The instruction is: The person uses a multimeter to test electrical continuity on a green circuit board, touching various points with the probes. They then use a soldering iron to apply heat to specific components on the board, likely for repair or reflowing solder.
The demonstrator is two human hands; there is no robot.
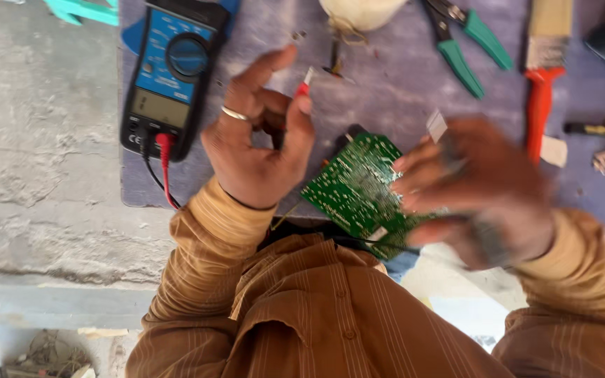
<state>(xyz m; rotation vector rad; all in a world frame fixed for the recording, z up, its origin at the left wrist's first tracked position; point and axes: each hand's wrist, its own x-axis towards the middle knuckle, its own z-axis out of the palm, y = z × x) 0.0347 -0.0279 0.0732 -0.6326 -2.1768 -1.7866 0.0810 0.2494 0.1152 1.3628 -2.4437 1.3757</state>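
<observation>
Left hand (260, 143) pinches the red probe (304, 85) tip-up, just left of the green circuit board (355, 185) — right hand (474, 189) grips its right edge, board tilted above the bench (386, 91).

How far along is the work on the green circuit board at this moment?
Set up: the multimeter lies on the mat with its leads plugged in, and pliers and a brush lie nearby. In hand: the left hand pinches a red-tipped probe while the blurred right hand holds the green circuit board. Left: the probe is not yet on the board.
</observation>
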